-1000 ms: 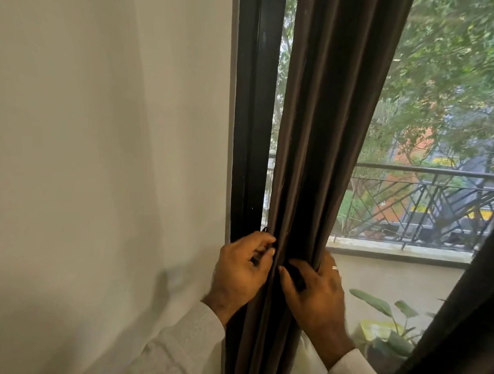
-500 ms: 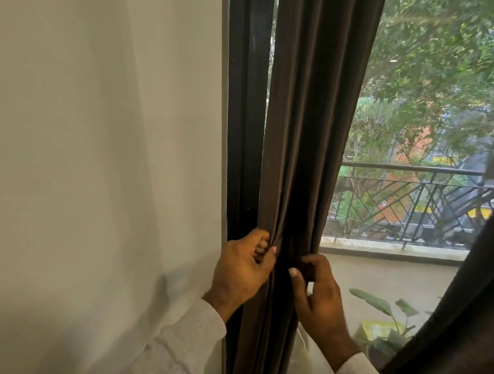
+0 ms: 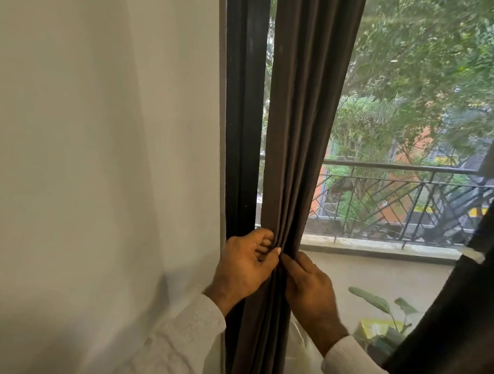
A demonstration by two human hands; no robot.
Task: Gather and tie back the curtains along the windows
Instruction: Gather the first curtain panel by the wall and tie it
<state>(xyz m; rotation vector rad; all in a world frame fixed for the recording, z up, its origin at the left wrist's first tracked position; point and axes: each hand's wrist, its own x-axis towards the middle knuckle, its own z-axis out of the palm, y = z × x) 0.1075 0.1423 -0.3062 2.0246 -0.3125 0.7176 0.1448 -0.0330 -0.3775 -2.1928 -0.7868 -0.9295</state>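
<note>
1. Two hands meet on one dark brown curtain point(image 3: 297, 138), a matte woven cloth gathered into a narrow column of long vertical pleats that hangs just right of the black window frame point(image 3: 244, 115)
2. The left hand point(image 3: 243, 268) grips the left edge of the bundle, its fingers point(image 3: 263, 240) curled round the folds and the thumb pressed against the cloth
3. The right hand point(image 3: 310, 289) holds the right side of the same bundle at almost the same height, with the thumb on the front folds; the other fingers wrap behind the cloth, clamped on it, and the two thumbs nearly touch
4. Both wrists wear pale ribbed sleeves point(image 3: 353, 367)
5. A smooth off-white wall point(image 3: 99, 150) fills the left side, ending at the frame
6. A second dark curtain point(image 3: 461, 326) slants across the lower right corner, its weave slightly fuzzy
7. Through the glass stands a thin black metal balcony railing point(image 3: 396, 200) with angled bars on a pale ledge, and leafy trees point(image 3: 432, 68) behind it
8. Broad green leaves of a plant point(image 3: 377, 302) show low beside the second curtain
</note>
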